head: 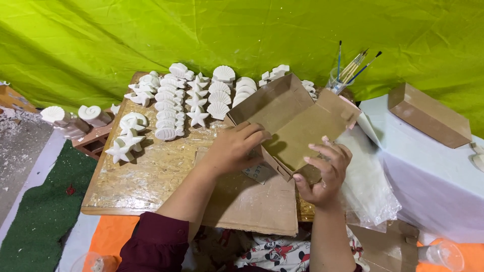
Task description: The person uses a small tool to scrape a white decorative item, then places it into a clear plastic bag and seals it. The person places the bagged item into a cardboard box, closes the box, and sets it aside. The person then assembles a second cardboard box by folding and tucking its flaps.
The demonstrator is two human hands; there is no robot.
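Two hands worked one small brown cardboard box (295,126), which stood tilted and half-folded above the near right corner of the chipboard work board (151,171). The left hand (234,148) lay flat on the box's near left wall, fingers spread and pressing rather than pinching. The right hand (325,171) cupped the box from beneath at its near right edge, thumb and fingertips curled loosely around a flap. The box looked light and thin-walled, stiff along its creases but ready to buckle on the open panels, so the folded edges and corners seemed the safest places to hold. Under it, on the board's near edge, lay a flat sheet of cardboard (252,206). Across the far half of the board stood rows of white plaster casts (171,106), shells and starfish, which looked brittle and chalky. Just beyond the board's far right corner, a clear cup of paintbrushes (348,73) stood upright. Right of the board, crinkled clear plastic wrap (368,186) lay against a white-covered table (433,176) bearing a closed brown box (428,115).
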